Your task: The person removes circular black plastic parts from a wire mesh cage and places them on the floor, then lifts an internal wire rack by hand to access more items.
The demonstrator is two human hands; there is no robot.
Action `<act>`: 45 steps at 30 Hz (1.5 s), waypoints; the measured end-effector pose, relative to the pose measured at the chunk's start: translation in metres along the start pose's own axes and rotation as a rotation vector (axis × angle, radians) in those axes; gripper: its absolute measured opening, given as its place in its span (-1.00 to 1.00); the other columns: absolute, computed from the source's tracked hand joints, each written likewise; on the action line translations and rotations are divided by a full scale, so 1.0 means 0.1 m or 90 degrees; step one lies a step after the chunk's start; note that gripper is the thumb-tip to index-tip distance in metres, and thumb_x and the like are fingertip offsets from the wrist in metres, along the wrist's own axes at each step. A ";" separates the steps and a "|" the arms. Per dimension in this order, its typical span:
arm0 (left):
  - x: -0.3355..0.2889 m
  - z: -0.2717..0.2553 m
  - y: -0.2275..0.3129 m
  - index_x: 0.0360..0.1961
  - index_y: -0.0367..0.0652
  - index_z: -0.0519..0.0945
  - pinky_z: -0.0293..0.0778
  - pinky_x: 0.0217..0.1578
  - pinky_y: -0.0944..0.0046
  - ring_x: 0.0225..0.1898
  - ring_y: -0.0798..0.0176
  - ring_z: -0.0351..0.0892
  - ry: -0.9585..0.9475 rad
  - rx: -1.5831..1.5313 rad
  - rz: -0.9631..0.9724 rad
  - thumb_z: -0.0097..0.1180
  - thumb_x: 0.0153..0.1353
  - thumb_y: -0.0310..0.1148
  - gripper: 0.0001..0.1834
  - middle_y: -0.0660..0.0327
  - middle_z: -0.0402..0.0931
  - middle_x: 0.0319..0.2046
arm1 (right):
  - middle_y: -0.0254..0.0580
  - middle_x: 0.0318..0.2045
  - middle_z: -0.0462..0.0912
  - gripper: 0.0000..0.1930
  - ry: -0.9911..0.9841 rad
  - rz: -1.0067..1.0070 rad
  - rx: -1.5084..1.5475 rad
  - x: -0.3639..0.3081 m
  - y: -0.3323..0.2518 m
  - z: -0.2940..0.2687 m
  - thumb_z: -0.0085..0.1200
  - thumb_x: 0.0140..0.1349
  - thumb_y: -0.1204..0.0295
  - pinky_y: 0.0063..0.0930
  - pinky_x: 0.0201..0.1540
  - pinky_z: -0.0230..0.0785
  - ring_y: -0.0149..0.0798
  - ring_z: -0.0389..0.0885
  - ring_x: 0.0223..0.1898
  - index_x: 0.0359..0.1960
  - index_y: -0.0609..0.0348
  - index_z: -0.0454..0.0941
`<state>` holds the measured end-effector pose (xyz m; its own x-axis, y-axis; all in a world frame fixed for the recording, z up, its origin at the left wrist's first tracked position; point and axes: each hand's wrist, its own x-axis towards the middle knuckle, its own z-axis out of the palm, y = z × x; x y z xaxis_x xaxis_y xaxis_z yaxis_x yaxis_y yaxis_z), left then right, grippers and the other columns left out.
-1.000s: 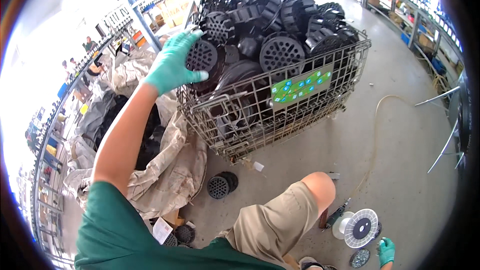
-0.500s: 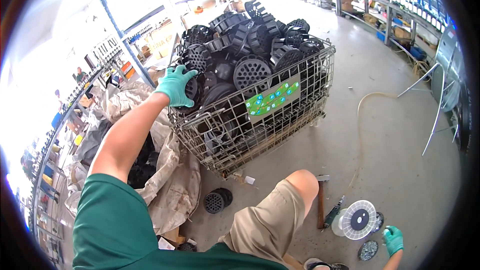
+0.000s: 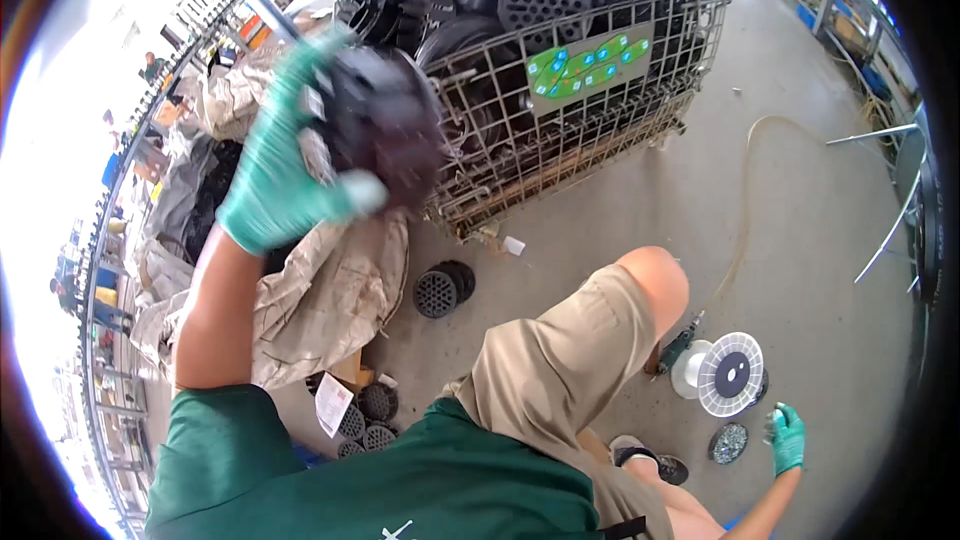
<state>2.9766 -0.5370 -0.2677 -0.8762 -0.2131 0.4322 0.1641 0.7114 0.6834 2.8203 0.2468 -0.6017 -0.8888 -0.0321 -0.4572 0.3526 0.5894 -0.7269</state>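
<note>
My left hand [image 3: 275, 175], in a green glove, grips a round black plastic part [image 3: 385, 130] by its side. Motion blurs the part, so its face does not show clearly. It is held up in front of the left corner of a wire mesh cage [image 3: 590, 125], which is heaped with similar black perforated parts [image 3: 545, 8]. Far to the lower right, my green-gloved right hand [image 3: 787, 438] is over the floor, fingers loosely bent and apart, with nothing clearly seen in it. Nearest to it is a round disc with a speckled grey face [image 3: 728, 443].
A white spool [image 3: 731, 375] and a dark hand tool [image 3: 680, 345] lie right of my knee. Black perforated parts [image 3: 437, 293] sit on the floor below the cage. Left is a crumpled beige sack [image 3: 345, 290]; a hose [image 3: 748, 200] curves across the floor at right.
My left hand has lifted a black part from the cage and brought it nearer to me. The view has tipped downward. My right hand stays low at the right.
</note>
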 end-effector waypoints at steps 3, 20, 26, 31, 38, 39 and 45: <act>-0.49 0.53 -0.44 0.47 -0.08 0.29 0.03 0.49 -0.20 0.51 -0.25 0.09 -0.204 0.333 0.065 0.61 -0.25 0.13 0.24 -0.10 0.24 0.42 | -0.33 -0.20 0.71 -0.65 -0.011 0.055 0.007 -0.04 0.08 0.00 0.11 0.47 0.29 -0.46 -0.37 0.54 -0.42 0.65 -0.36 0.20 0.14 0.56; -2.54 1.46 -2.77 0.55 0.13 0.19 0.27 0.42 -0.20 0.48 -0.36 0.08 -0.488 0.430 -0.598 0.55 -0.16 0.12 0.23 -0.06 0.05 0.52 | -0.34 -0.25 0.68 -0.69 0.026 0.150 0.026 -0.24 0.26 0.08 0.14 0.45 0.25 -0.52 -0.44 0.50 -0.43 0.61 -0.41 0.16 0.00 0.58; -3.27 1.85 -2.51 0.56 0.29 0.13 0.26 0.39 -0.32 0.51 -0.33 0.00 -0.651 0.383 -0.692 0.53 -0.17 0.20 0.25 0.06 -0.01 0.53 | -0.34 -0.26 0.69 -0.68 0.009 0.138 -0.015 -0.20 0.35 0.15 0.14 0.46 0.24 -0.51 -0.43 0.51 -0.41 0.63 -0.41 0.16 0.02 0.58; -3.25 1.82 -2.28 0.58 0.21 0.07 0.29 0.37 -0.29 0.50 -0.32 0.04 -0.465 0.416 -0.691 0.52 -0.08 0.06 0.22 0.01 -0.07 0.56 | -0.32 -0.31 0.69 -0.67 -0.017 0.118 -0.054 -0.15 0.58 -0.06 0.16 0.42 0.29 -0.44 -0.42 0.53 -0.37 0.64 -0.43 0.14 0.11 0.60; -1.30 1.29 -1.60 0.09 -0.16 0.63 0.64 -0.10 0.01 -0.13 -0.13 0.70 -0.301 0.180 -0.011 0.39 0.14 -0.32 -0.53 0.01 0.66 -0.07 | -0.19 -0.30 0.75 -0.70 0.015 0.109 -0.005 0.22 0.40 0.18 0.19 0.37 0.37 -0.39 -0.34 0.59 -0.33 0.70 -0.37 0.06 0.24 0.64; -0.73 1.19 -1.19 0.01 -0.16 0.66 0.65 -0.17 0.03 -0.22 -0.10 0.71 -0.226 0.175 0.114 0.37 0.14 -0.38 -0.62 0.04 0.69 -0.16 | -0.19 -0.30 0.75 -0.71 0.024 0.056 -0.034 0.21 0.45 0.15 0.19 0.36 0.38 -0.39 -0.32 0.59 -0.33 0.70 -0.37 0.05 0.24 0.65; 1.88 0.92 -0.51 0.17 -0.26 0.57 0.60 0.03 0.13 0.03 -0.08 0.70 0.021 0.251 0.182 0.29 0.30 -0.37 -0.57 -0.09 0.66 0.01 | -0.17 -0.30 0.76 -0.69 0.052 0.003 -0.066 0.15 0.34 0.12 0.19 0.33 0.41 -0.37 -0.26 0.60 -0.34 0.71 -0.34 0.05 0.28 0.65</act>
<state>2.7618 -0.5515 -0.2752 -0.8050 0.0106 0.5931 0.2061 0.9425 0.2629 2.8229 0.2564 -0.6394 -0.9097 0.0338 -0.4139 0.3281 0.6695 -0.6665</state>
